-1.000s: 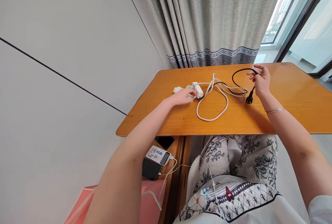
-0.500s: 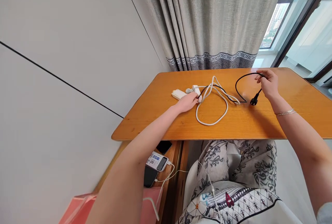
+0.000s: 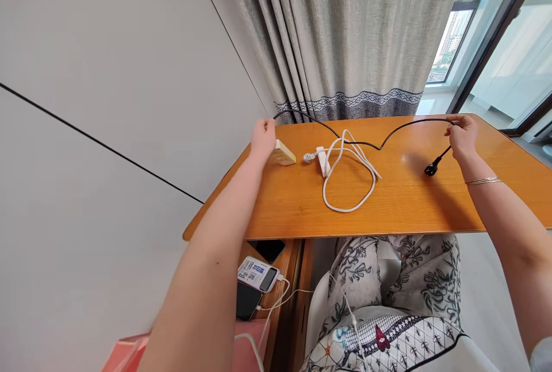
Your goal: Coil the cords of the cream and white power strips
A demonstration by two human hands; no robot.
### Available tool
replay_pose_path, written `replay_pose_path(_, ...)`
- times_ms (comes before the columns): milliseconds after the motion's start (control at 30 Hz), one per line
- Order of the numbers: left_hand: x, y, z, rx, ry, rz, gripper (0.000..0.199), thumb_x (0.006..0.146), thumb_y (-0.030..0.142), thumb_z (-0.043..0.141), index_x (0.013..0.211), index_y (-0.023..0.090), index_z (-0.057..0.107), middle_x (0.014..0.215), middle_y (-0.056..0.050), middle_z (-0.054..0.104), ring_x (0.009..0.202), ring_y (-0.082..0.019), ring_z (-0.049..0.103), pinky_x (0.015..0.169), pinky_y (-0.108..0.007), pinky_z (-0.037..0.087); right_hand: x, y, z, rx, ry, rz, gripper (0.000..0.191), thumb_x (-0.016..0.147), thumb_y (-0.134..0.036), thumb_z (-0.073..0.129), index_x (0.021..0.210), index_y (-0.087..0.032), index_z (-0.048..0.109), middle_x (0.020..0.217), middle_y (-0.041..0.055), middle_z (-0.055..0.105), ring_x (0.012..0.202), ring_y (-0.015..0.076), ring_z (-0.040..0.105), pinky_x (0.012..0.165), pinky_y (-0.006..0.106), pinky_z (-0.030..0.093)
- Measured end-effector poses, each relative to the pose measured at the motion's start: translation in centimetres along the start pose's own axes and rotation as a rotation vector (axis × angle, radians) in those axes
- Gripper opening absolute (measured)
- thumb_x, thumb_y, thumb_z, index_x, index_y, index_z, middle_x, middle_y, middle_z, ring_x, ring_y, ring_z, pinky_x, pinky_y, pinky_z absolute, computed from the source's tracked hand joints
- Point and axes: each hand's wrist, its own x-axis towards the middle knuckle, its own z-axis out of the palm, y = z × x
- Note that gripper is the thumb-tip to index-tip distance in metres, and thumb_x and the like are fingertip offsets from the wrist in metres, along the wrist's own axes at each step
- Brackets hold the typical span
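A black cable [image 3: 388, 135] stretches across the far part of the wooden table [image 3: 388, 205]. My left hand [image 3: 263, 136] grips its left end, lifted at the table's far left corner beside a cream adapter block [image 3: 284, 153]. My right hand [image 3: 462, 136] pinches the cable near its right end, and the black plug [image 3: 431, 169] dangles just below, touching the table. Between the hands lies a coiled white cable [image 3: 349, 179] with a white plug [image 3: 321, 159]; the black cable passes over its far side.
A grey curtain [image 3: 345, 33] hangs behind the table, a window to the right, a white wall on the left. Below the table's left edge a lower shelf holds a phone [image 3: 269, 248] and a power bank [image 3: 257, 274] with a white lead. A pink bag [image 3: 129, 355] stands beside it.
My left hand left the white plug and moved left, lifting the black cable's end. My right hand drew right, so the black cable's loop is pulled out straight.
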Motion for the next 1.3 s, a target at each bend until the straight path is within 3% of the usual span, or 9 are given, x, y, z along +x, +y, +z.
replay_pose_path(100,1.4,-0.4,-1.7,-0.02,0.14,-0.149,0.019,0.094,0.031,0.048,0.078,0.023,0.054,0.079,-0.005,0.062,0.084,-0.023,0.06,0.083,-0.035,0.046,0.8,0.1,-0.9,-0.039,0.054,0.025,0.031,0.067,0.003,0.041,0.079,-0.02,0.059,0.067,-0.0001,0.052,0.056,0.0134,0.051,0.061,0.031,0.039)
replay_pose_path(267,1.6,-0.3,-3.6,0.061,0.12,-0.127,0.02,0.091,0.029,0.053,0.073,0.023,0.055,0.073,-0.005,0.061,0.081,-0.025,0.059,0.082,-0.037,0.045,1.2,-0.2,-2.2,-0.102,0.062,0.053,0.032,0.064,0.003,0.042,0.074,-0.019,0.062,0.057,-0.0005,0.05,0.054,0.0148,0.047,0.057,0.032,0.031)
replay_pose_path(367,1.2,-0.1,-3.7,0.089,0.102,-0.109,0.02,0.091,0.028,0.053,0.071,0.023,0.055,0.072,-0.005,0.06,0.078,-0.024,0.057,0.08,-0.037,0.043,-0.3,-2.0,-2.7,-0.136,-0.051,0.004,0.029,0.064,0.002,0.045,0.074,-0.017,0.065,0.054,-0.0011,0.05,0.052,0.0131,0.042,0.056,0.032,0.028)
replay_pose_path(667,1.5,1.8,-2.8,0.021,0.145,-0.126,0.02,0.094,0.026,0.052,0.074,0.023,0.056,0.067,-0.001,0.056,0.075,-0.022,0.056,0.076,-0.034,0.042,-9.6,-8.0,-1.0,0.008,-1.035,0.023,0.041,0.065,-0.014,0.065,0.101,-0.023,0.049,0.07,-0.0049,0.054,0.055,0.0144,0.057,0.054,0.029,0.047)
replay_pose_path(833,1.7,3.0,-2.2,0.027,0.115,-0.097,0.021,0.095,0.026,0.052,0.074,0.023,0.055,0.074,-0.003,0.059,0.082,-0.024,0.058,0.08,-0.034,0.042,-14.3,-8.6,0.5,-0.093,-1.339,0.051,0.038,0.077,-0.034,0.068,0.106,-0.025,0.045,0.077,-0.0029,0.057,0.058,0.0149,0.059,0.053,0.028,0.046)
replay_pose_path(933,1.5,3.2,-1.8,0.046,0.085,-0.067,0.022,0.095,0.028,0.053,0.074,0.023,0.055,0.075,-0.004,0.06,0.084,-0.025,0.058,0.081,-0.035,0.042,-14.3,-8.2,0.9,-0.375,-1.331,-0.087,0.032,0.089,-0.053,0.058,0.095,-0.021,0.057,0.071,-0.0011,0.054,0.057,0.0139,0.053,0.054,0.028,0.043)
replay_pose_path(1000,1.3,3.2,-1.5,0.059,0.052,-0.058,0.022,0.095,0.029,0.053,0.074,0.023,0.054,0.076,-0.004,0.06,0.083,-0.024,0.058,0.08,-0.035,0.042,-12.9,-7.5,1.0,-0.489,-1.249,-0.128,0.05,0.096,-0.063,0.042,0.085,-0.019,0.063,0.063,-0.0006,0.046,0.055,0.0135,0.045,0.055,0.028,0.039)
replay_pose_path(1133,1.0,3.1,-1.1,0.071,0.014,-0.059,0.022,0.094,0.029,0.054,0.073,0.023,0.053,0.078,-0.005,0.062,0.081,-0.023,0.058,0.078,-0.034,0.043,-9.1,-6.0,0.8,-0.492,-1.295,0.042,0.072,0.097,-0.069,0.026,0.084,-0.015,0.072,0.056,-0.0012,0.037,0.05,0.0128,0.029,0.051,0.029,0.027)
replay_pose_path(1300,1.3,2.6,-0.7,0.091,-0.002,-0.019,0.02,0.093,0.031,0.051,0.076,0.023,0.055,0.082,-0.007,0.066,0.08,-0.024,0.059,0.078,-0.036,0.045,-9.0,-5.6,2.4,-0.454,-1.364,0.116,0.04,0.093,-0.051,0.049,0.107,-0.018,0.066,0.063,-0.0007,0.052,0.05,0.0112,0.032,0.049,0.026,0.025)
